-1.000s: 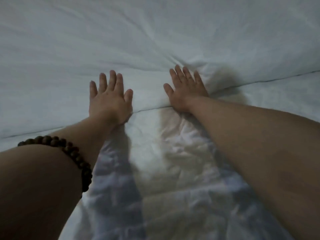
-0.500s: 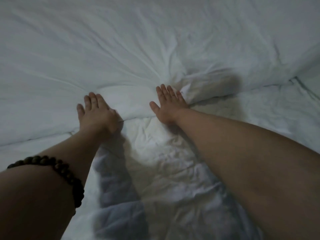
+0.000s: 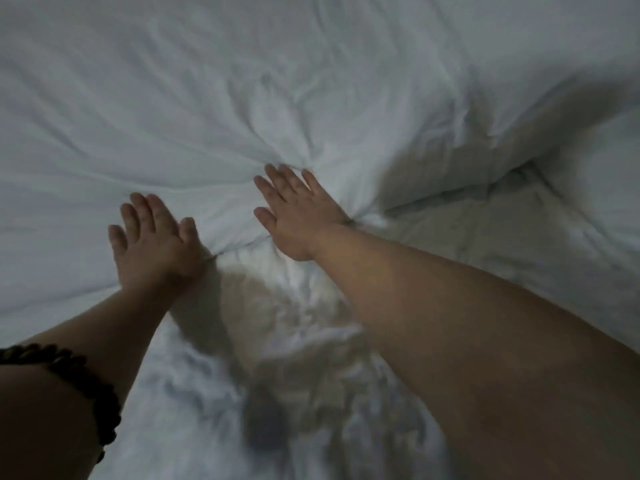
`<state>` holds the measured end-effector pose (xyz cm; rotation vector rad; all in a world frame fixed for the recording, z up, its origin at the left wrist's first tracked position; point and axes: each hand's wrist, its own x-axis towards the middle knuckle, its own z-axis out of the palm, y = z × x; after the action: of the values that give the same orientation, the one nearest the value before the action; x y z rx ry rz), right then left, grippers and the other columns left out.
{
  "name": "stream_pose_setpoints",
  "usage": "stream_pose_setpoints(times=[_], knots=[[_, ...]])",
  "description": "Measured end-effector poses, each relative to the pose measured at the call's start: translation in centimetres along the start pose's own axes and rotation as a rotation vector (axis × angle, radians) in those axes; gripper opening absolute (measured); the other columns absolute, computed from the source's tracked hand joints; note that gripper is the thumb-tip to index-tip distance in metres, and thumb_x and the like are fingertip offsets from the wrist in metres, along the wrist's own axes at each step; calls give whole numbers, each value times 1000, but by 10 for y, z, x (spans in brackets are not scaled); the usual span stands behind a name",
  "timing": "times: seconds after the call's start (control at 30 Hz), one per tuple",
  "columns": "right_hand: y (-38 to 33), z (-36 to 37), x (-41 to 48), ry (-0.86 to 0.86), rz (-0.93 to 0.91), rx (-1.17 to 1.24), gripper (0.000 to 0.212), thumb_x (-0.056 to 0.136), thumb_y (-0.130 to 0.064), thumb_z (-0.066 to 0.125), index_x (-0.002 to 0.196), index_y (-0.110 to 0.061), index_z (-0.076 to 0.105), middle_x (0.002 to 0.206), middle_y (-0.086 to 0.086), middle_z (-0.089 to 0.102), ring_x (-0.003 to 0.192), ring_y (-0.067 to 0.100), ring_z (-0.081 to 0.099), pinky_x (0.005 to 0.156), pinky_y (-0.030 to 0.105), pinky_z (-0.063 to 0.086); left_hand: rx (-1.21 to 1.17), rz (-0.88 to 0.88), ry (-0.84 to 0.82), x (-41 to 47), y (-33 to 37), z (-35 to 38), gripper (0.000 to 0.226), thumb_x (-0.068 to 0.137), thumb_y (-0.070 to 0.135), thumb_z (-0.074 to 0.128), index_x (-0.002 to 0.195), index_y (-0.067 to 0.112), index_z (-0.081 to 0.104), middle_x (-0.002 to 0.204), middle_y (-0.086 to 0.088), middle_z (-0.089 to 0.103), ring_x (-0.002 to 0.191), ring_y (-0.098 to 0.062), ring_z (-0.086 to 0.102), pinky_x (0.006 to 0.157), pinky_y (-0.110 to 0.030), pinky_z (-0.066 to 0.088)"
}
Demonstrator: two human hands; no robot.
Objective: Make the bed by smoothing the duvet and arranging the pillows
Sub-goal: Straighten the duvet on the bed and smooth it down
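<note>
A white duvet (image 3: 242,98) fills the upper part of the view, creased in folds that fan out from my hands. Its near edge runs from the left side to a dark fold at the right. My left hand (image 3: 152,244) lies flat on that edge, palm down, fingers spread. My right hand (image 3: 298,216) presses flat on the duvet a little farther out, fingers apart, with the cloth bunched ahead of its fingertips. Neither hand holds anything. No pillow is in view.
Below the duvet edge lies a crumpled white bed sheet (image 3: 294,393), partly in the shadow of my arms. A dark bead bracelet (image 3: 79,386) circles my left forearm. At the right the duvet forms a deep shadowed fold (image 3: 512,174).
Both hands have slid forward and rightward across the duvet, pushing its edge away. More wrinkles radiate ahead of the right hand, and the fold at the right has deepened.
</note>
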<state>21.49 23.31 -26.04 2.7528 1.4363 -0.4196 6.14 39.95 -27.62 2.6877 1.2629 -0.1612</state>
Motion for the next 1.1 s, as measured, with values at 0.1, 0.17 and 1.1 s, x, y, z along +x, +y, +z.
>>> stream_pose_setpoints(times=[0.1, 0.17, 1.1], knots=[[103, -4, -18, 15, 81, -36, 66, 102, -57, 3, 159, -26, -7, 166, -8, -16, 151, 10, -18, 122, 42, -11, -7, 5, 16, -1, 86, 14, 73, 101, 46, 18, 159, 5, 2, 167, -13, -4, 154, -28, -5, 124, -49, 0], [171, -10, -29, 27, 142, -71, 67, 102, -57, 3, 160, -26, -6, 166, -9, -16, 152, 10, -17, 122, 41, -12, 7, 20, 34, -1, 138, 21, 75, 101, 48, 19, 158, 2, 2, 167, -16, -2, 154, -29, -4, 124, -50, 2], [395, -108, -90, -23, 640, -554, 62, 102, -39, 17, 160, -25, 4, 167, 0, -11, 153, 27, -14, 110, 74, -9, 14, 655, -220, -2, 396, 19, 66, 103, 54, 15, 161, 25, 1, 167, 7, -8, 154, -13, -8, 125, -41, -2]])
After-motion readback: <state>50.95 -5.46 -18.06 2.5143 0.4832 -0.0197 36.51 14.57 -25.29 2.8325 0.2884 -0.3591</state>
